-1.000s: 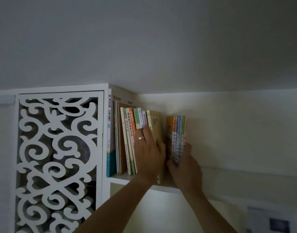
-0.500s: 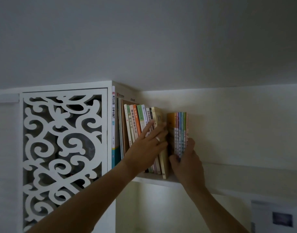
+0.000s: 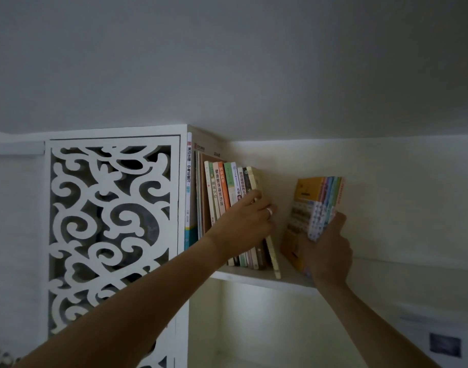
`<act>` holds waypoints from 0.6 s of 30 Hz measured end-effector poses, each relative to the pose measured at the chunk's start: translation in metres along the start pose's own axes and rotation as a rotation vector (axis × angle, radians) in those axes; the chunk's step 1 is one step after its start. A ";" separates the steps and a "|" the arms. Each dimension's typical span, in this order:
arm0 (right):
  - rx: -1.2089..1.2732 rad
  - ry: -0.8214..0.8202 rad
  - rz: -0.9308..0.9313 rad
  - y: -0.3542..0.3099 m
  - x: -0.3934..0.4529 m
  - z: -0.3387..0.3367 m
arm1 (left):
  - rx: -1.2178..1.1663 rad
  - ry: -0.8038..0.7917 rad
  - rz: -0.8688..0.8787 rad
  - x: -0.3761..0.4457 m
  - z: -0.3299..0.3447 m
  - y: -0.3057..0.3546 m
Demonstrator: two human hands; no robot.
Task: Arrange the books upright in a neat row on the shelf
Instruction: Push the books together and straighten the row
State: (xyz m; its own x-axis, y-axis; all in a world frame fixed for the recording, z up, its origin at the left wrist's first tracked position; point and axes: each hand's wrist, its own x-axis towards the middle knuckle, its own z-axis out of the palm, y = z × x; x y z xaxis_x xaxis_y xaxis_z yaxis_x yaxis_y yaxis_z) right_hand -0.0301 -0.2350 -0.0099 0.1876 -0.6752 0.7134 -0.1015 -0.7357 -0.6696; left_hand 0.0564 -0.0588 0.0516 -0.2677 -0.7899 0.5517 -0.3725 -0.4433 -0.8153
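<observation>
A row of books [image 3: 219,187] stands on the white shelf [image 3: 254,277], leaning left against the cabinet side. My left hand [image 3: 247,224], a ring on one finger, reaches across their spines and holds the rightmost cream book [image 3: 256,179] of that row. To the right, my right hand [image 3: 327,251] grips a separate bundle of several thin colourful books [image 3: 317,205], the front one yellow-orange. The bundle tilts to the right, its lower end near the shelf. A gap of bare wall separates the bundle from the row.
A white cabinet door with carved scrollwork [image 3: 110,229] fills the left. The ceiling runs close above the book tops. The shelf continues to the right along the wall [image 3: 413,208]. A lower compartment opens below the shelf.
My right hand has pulled the colourful bundle to the right and tilted it, opening a gap. My left hand stays on the leaning row.
</observation>
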 end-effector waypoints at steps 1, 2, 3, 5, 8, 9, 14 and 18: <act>-0.022 0.015 -0.003 0.004 0.002 -0.007 | -0.015 0.049 -0.004 0.004 -0.004 -0.004; -0.042 0.020 -0.003 0.010 0.005 -0.014 | -0.056 0.118 -0.022 0.009 -0.009 -0.008; -0.050 0.021 -0.001 0.015 0.008 -0.022 | -0.110 0.200 -0.048 0.015 -0.014 -0.010; -0.046 0.029 0.007 0.027 0.015 -0.037 | -0.196 0.334 -0.081 0.030 -0.025 -0.013; -0.058 0.059 0.028 0.041 0.024 -0.054 | -0.207 0.412 -0.071 0.049 -0.031 -0.008; -0.058 0.070 0.029 0.045 0.026 -0.059 | -0.222 0.427 -0.067 0.052 -0.030 -0.005; -0.044 0.097 0.103 0.065 0.037 -0.076 | -0.301 0.553 -0.134 0.057 -0.029 0.014; 0.005 0.065 0.075 0.071 0.038 -0.077 | -0.426 0.536 -0.385 0.071 -0.033 0.015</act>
State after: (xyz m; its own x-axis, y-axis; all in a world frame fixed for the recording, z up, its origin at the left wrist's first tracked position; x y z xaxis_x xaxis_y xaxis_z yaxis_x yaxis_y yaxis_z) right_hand -0.1059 -0.3169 -0.0147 0.1162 -0.7307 0.6727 -0.1080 -0.6826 -0.7228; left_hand 0.0025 -0.1081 0.0843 -0.4025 -0.2530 0.8798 -0.8060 -0.3578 -0.4716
